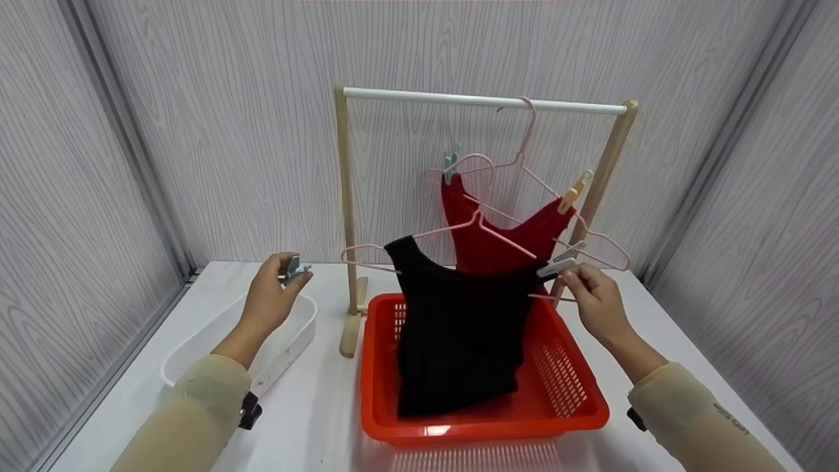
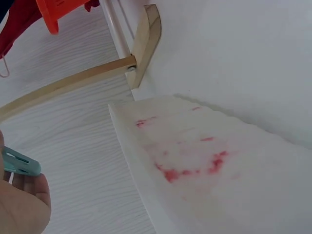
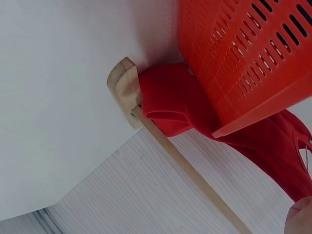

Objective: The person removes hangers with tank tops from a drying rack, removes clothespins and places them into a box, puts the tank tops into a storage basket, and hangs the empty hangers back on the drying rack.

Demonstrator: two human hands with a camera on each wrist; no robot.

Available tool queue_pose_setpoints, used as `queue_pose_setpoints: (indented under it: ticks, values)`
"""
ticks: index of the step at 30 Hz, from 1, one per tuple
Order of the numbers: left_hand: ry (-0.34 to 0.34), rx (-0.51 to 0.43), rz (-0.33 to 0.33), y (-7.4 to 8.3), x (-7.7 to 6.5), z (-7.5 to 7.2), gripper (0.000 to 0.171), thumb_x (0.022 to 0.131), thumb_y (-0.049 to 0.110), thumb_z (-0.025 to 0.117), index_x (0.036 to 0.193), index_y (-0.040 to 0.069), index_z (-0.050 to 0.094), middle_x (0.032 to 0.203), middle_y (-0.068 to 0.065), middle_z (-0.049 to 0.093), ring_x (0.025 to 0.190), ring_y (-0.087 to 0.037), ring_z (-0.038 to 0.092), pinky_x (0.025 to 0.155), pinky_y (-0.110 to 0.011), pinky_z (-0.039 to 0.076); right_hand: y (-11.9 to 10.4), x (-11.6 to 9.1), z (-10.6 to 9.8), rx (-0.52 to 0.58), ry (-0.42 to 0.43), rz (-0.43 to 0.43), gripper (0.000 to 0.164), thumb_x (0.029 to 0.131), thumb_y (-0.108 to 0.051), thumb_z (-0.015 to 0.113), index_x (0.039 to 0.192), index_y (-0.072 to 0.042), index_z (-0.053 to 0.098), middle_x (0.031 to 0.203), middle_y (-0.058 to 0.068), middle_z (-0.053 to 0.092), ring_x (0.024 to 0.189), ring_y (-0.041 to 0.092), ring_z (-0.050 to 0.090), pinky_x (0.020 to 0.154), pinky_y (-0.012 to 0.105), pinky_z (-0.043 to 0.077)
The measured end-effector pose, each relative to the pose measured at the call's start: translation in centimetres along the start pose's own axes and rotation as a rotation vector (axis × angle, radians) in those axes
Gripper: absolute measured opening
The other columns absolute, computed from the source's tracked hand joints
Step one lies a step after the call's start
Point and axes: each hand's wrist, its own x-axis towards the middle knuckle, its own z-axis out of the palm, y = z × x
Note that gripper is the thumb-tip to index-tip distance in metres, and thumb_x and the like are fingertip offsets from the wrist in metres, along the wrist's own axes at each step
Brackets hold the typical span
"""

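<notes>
In the head view my left hand (image 1: pixel 269 295) is raised over the white bin, pinching a teal clothespin (image 2: pixel 22 163) between thumb and fingers. My right hand (image 1: pixel 602 307) pinches a pale grey clothespin (image 1: pixel 557 267), which sits at the right strap of a black sleeveless top (image 1: pixel 465 328). That top hangs by its straps from a pink hanger (image 1: pixel 446 227), its lower part inside the red basket. Behind it a red garment (image 1: pixel 498 242) is on another pink hanger (image 1: pixel 522 141) hooked over the rack, with a teal and a yellow clothespin (image 1: pixel 569 196) at its shoulders.
The wooden rack with a white rail (image 1: pixel 432 97) stands at the back of the white table. A red perforated basket (image 1: pixel 485 431) is in front of it. At left lies a long white bin (image 1: pixel 298 341), marked with red stains. Panelled walls enclose the table.
</notes>
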Motion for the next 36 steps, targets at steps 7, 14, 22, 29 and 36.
queue_pose_setpoints:
  ticks: [7, 14, 22, 29, 36]
  values:
    - [-0.076, 0.112, -0.077, -1.1, -0.5, -0.7, 0.052, 0.1, 0.021, 0.062, 0.14, -0.008, 0.044, 0.131, -0.028, 0.05, 0.125, -0.043, 0.05, 0.106, -0.055, 0.038, -0.2, 0.0, -0.1, 0.02, -0.004, 0.007, 0.019, 0.101, 0.004, 0.051, 0.091, 0.014, 0.064, 0.088, 0.028, 0.066, 0.085, 0.008, 0.062, 0.08, 0.013, 0.046]
    - [-0.213, 0.292, -0.179, -2.2, -1.3, -1.1, 0.049, 0.099, 0.019, 0.064, 0.133, -0.012, 0.05, 0.125, -0.032, 0.056, 0.118, -0.047, 0.055, 0.1, -0.058, 0.043, -0.2, 0.0, 0.0, -0.023, 0.013, -0.013, 0.018, 0.099, 0.006, 0.053, 0.088, 0.012, 0.064, 0.082, 0.022, 0.065, 0.074, 0.003, 0.056, 0.069, 0.015, 0.044]
    - [-0.314, 0.432, -0.274, -3.2, -2.2, -1.6, 0.047, 0.096, 0.021, 0.067, 0.125, -0.013, 0.053, 0.122, -0.033, 0.059, 0.114, -0.05, 0.056, 0.097, -0.06, 0.044, 0.1, 0.1, -0.1, 0.006, 0.003, 0.014, 0.019, 0.101, 0.004, 0.051, 0.091, 0.013, 0.064, 0.088, 0.026, 0.066, 0.084, 0.005, 0.061, 0.078, 0.014, 0.046]
    - [-0.359, 0.471, -0.296, -3.7, -2.7, -2.0, 0.043, 0.095, 0.017, 0.068, 0.12, -0.015, 0.054, 0.114, -0.032, 0.061, 0.106, -0.048, 0.059, 0.091, -0.058, 0.048, 3.6, 0.2, 0.0, 0.006, 0.008, 0.032, 0.018, 0.102, 0.0, 0.051, 0.094, 0.007, 0.066, 0.093, 0.019, 0.069, 0.093, 0.008, 0.064, 0.085, 0.012, 0.046]
    - [-0.413, 0.535, -0.314, -4.2, -3.5, -2.0, 0.042, 0.091, 0.014, 0.071, 0.116, -0.016, 0.057, 0.11, -0.031, 0.064, 0.098, -0.044, 0.062, 0.089, -0.057, 0.05, 3.8, 0.2, 0.3, -0.017, 0.019, 0.014, 0.018, 0.102, -0.001, 0.053, 0.092, 0.003, 0.067, 0.089, 0.013, 0.069, 0.086, 0.008, 0.061, 0.08, 0.014, 0.045]
